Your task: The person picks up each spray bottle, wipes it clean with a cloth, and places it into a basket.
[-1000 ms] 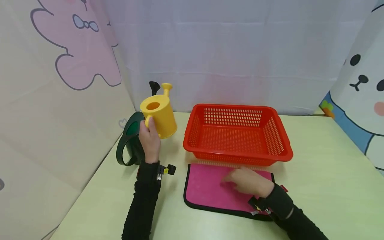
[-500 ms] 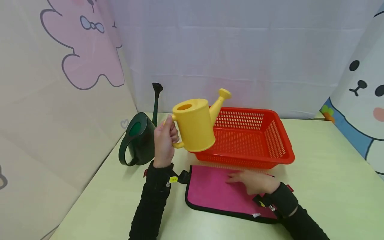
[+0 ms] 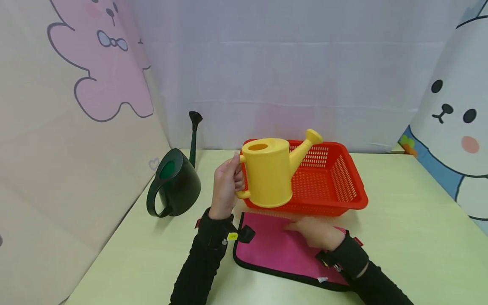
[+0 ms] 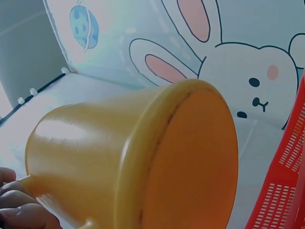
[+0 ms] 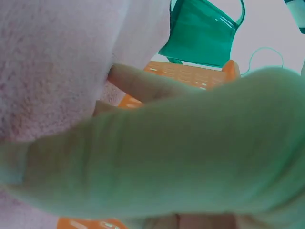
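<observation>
My left hand grips the handle of a yellow watering can, its fingers curled round it. The can is held upright in front of the red basket's left part, its spout pointing right. In the left wrist view its round base faces the camera, and the curled fingers show at the lower left. My right hand rests on a pink cloth with black edging. Its fingers touch the cloth's fuzzy surface in the right wrist view; part of the hand is hidden there.
A red perforated basket stands behind the cloth. On the left, near the wall sheet, is a dark green watering can with a tall spout. All of this is on a pale yellow-green table, with printed sheets along its sides and back.
My left hand has carried the yellow watering can rightward, away from the green one, to in front of the basket, and turned its spout to the right. My right hand stays on the cloth.
</observation>
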